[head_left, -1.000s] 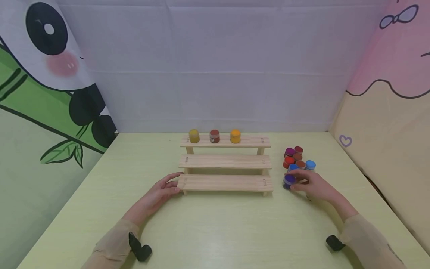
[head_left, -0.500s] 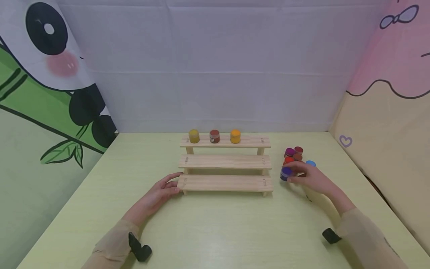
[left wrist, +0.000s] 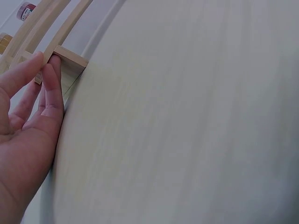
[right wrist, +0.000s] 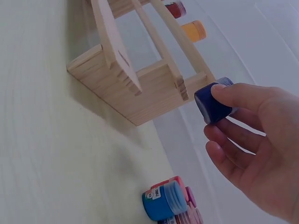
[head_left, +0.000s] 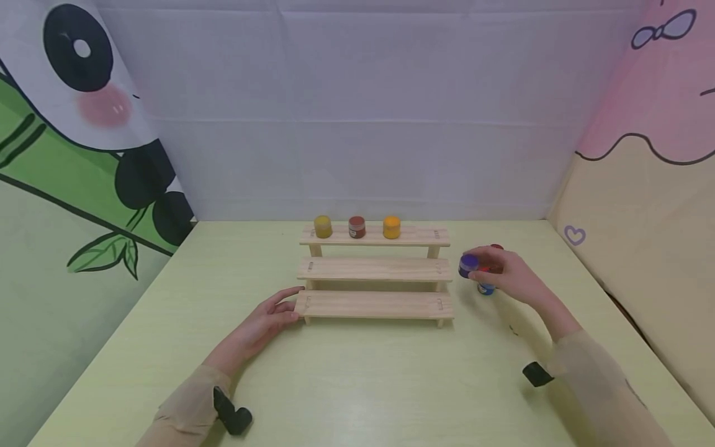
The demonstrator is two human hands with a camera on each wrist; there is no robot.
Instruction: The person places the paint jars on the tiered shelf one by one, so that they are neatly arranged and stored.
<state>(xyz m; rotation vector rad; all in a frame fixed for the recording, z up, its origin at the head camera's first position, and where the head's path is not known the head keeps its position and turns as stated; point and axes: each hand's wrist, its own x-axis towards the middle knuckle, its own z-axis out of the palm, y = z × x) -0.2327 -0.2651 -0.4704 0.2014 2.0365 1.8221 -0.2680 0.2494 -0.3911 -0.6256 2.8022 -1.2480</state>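
Note:
A three-step wooden rack stands on the table. At its left end, my left hand holds the lowest shelf, with thumb and fingers around the shelf's end in the left wrist view. Between the thumb and fingers of my right hand is a small dark blue paint jar, raised above the table just right of the rack. The top shelf carries an olive-yellow paint jar, a brownish-red one and an orange one.
Several more paint jars cluster on the table right of the rack, mostly hidden behind my right hand; a blue jar shows in front. A white cloth backs the table, and printed panels flank it.
My right hand has lifted the dark blue paint jar off the table and carried it away from me and slightly left, toward the rack. The left hand and rack stay put.

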